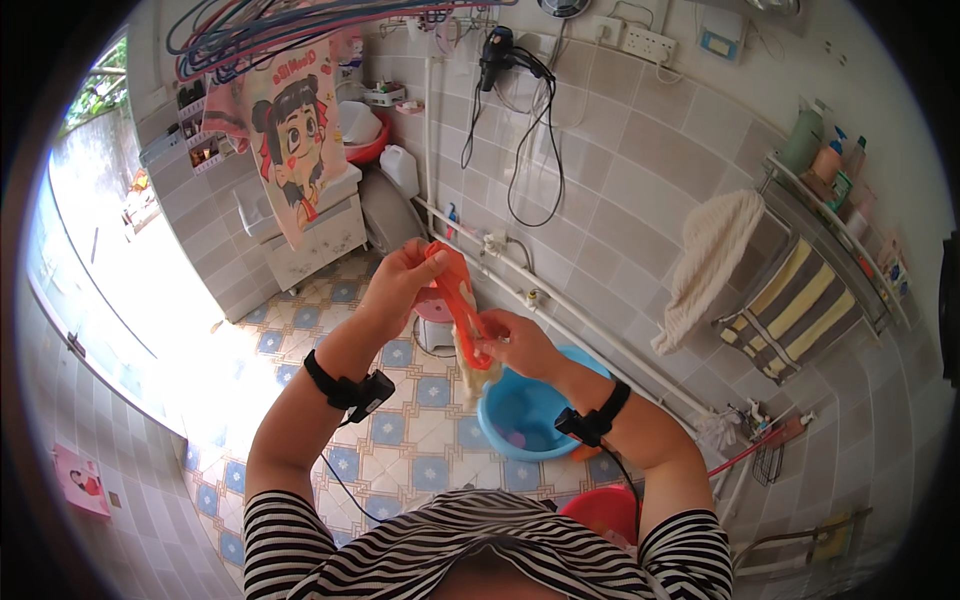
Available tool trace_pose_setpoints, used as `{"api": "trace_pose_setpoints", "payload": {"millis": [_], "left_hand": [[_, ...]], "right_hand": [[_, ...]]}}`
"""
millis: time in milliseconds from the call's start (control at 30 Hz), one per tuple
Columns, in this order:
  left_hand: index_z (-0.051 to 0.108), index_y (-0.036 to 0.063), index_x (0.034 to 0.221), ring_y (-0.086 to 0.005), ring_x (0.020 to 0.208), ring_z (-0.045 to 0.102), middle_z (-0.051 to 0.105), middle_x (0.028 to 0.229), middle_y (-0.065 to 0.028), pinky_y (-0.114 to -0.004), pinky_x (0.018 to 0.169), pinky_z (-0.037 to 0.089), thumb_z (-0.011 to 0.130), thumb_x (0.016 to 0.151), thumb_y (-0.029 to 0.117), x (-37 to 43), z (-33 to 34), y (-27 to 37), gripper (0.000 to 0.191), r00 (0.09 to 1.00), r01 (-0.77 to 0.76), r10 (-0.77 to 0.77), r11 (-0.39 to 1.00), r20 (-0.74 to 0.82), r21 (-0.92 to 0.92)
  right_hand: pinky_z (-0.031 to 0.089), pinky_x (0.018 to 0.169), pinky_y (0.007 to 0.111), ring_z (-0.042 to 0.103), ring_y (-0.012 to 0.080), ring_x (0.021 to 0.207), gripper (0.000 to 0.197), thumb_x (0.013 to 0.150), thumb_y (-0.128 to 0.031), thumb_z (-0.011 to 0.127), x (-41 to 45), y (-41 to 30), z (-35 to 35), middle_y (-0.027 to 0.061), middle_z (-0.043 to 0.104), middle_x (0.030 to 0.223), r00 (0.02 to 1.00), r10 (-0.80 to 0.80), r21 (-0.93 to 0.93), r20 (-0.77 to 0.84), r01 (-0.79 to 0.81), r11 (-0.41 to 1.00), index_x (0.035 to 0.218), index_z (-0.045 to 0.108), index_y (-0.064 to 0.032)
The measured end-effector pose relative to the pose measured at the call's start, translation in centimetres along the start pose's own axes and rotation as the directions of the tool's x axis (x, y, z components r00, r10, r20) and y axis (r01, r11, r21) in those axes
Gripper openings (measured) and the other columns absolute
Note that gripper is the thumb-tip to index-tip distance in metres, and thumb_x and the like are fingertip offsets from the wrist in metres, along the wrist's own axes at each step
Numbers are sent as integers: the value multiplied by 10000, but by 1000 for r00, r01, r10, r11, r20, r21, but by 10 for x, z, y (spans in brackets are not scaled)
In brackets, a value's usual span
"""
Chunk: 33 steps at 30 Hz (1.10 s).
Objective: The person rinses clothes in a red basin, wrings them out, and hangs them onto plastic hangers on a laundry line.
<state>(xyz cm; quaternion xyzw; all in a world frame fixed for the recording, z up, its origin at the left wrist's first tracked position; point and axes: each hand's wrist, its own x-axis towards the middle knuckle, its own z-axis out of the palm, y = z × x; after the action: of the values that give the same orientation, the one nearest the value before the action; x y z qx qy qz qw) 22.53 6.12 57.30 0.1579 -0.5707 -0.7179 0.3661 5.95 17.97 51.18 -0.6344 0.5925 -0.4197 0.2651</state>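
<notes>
In front of my chest, my left hand (405,285) pinches the upper end of a soft orange item (454,279). My right hand (523,343) grips its lower end between thumb and fingers. The item is stretched in a narrow loop between the two hands; whether it is cloth or rubber I cannot tell. Pale, cream-coloured soft material (474,379) hangs just below and behind it. Beneath my right hand, a blue plastic basin (495,427) stands on the tiled floor, partly hidden by my right forearm.
A pink-topped stool (433,309) stands beyond my hands, and a red basin (600,514) near my body. Pipes (600,330) run along the right wall, below a hanging hair dryer (496,56). Towels hang under a bottle shelf (832,217). Clothes hangers (300,37) hang overhead. Left is a bright doorway.
</notes>
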Motion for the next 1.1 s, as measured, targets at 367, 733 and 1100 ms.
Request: {"api": "trace_pose_setpoints", "payload": {"millis": [367,733,1100], "left_hand": [[545,6,1010,-134,565,561,609,722,-56,-282,503,442,637,749,173,11,-43,13,324,995,92,-92,736,-36,671],[616,76,842,-320,723,591,601,748,-154,-372,612,466,650,660,294,26,-47,51,286,969,191,53,460,-241,867],[613,70,822,-279,710,621,620,804,-158,-367,600,487,557,715,204,-17,-114,-37,180,901,371,272,-78,-338,925]], "right_hand": [[425,602,235,543,106,657,187,842,-150,532,51,-21,-65,58,598,708,982,6,51,-186,3,999,909,599,10],[442,648,314,572,253,723,151,826,-156,525,68,-88,-75,117,590,792,880,-389,-400,-271,264,878,875,609,-41],[458,687,379,578,287,763,233,797,-276,520,53,-13,5,90,624,855,983,-180,-526,25,166,834,883,650,-104]]}}
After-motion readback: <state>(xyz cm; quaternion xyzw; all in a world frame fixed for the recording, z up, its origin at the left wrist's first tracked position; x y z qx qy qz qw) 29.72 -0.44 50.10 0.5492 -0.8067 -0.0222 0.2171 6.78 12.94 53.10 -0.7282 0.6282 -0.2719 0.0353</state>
